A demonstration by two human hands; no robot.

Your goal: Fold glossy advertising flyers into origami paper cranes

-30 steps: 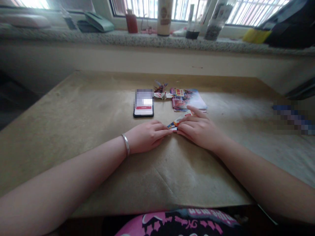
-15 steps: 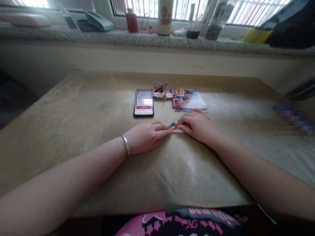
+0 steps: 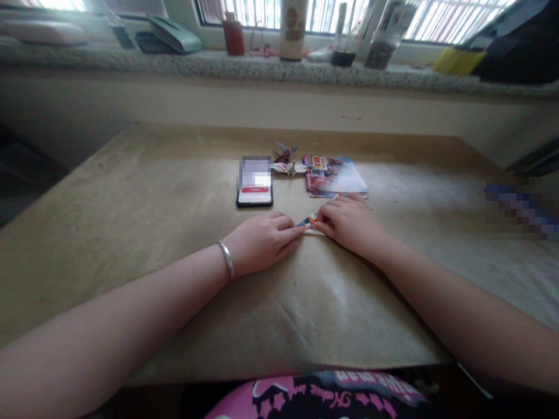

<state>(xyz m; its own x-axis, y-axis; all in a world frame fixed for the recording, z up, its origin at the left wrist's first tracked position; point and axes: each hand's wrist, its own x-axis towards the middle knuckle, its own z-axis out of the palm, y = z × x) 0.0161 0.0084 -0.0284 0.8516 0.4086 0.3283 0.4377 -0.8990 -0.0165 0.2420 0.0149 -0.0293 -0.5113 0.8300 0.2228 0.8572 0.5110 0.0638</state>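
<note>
Between my hands lies a small folded piece of colourful paper [image 3: 308, 222], printed in blue, orange and red with a white edge, flat on the table. My left hand [image 3: 265, 241], with a silver bracelet at the wrist, presses its fingertips on the paper's left end. My right hand [image 3: 349, 218] has fingers bent and closed on the right end, covering much of it. Just beyond my right hand sits a stack of printed paper sheets [image 3: 340, 177]. A folded paper figure [image 3: 288, 160] stands to the left of that stack.
A phone [image 3: 254, 198] with a lit screen lies on the tan tabletop [image 3: 152, 192], beyond my left hand. Several bottles and jars, among them a red bottle [image 3: 233, 35], line the stone windowsill [image 3: 244, 67]. A blurred-out blue object [image 3: 519, 209] is at the right edge.
Both hands stay on the folded paper with almost no movement. The left hand has shifted very slightly, and the view has tilted a touch.
</note>
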